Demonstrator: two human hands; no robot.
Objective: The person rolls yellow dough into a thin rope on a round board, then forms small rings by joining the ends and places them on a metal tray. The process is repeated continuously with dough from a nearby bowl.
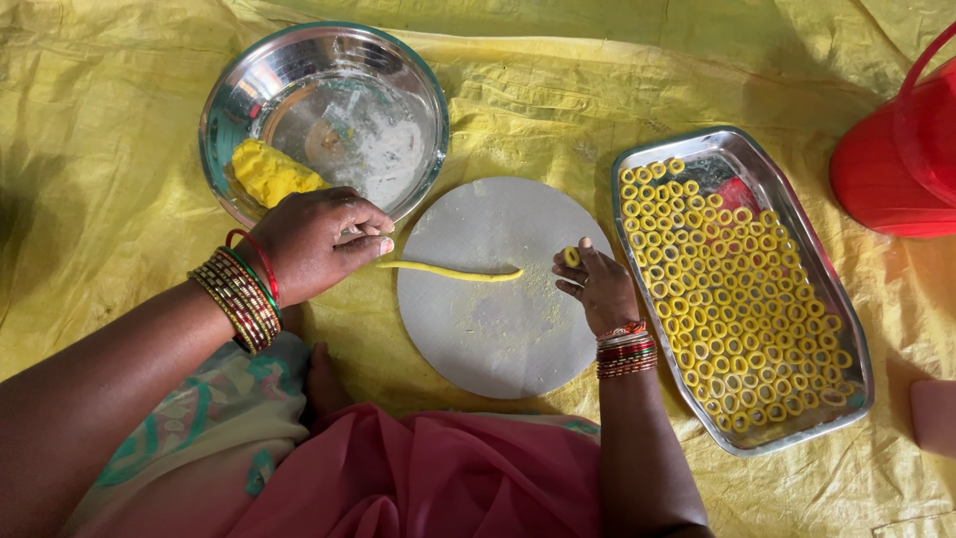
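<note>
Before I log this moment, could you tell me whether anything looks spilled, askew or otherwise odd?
Nothing stands out. The dough rings lie in tidy rows in the steel tray, the left hand holds a dough rope on the round board, and the right hand holds one ring. Flour dusts only the board and the bowl.
</note>
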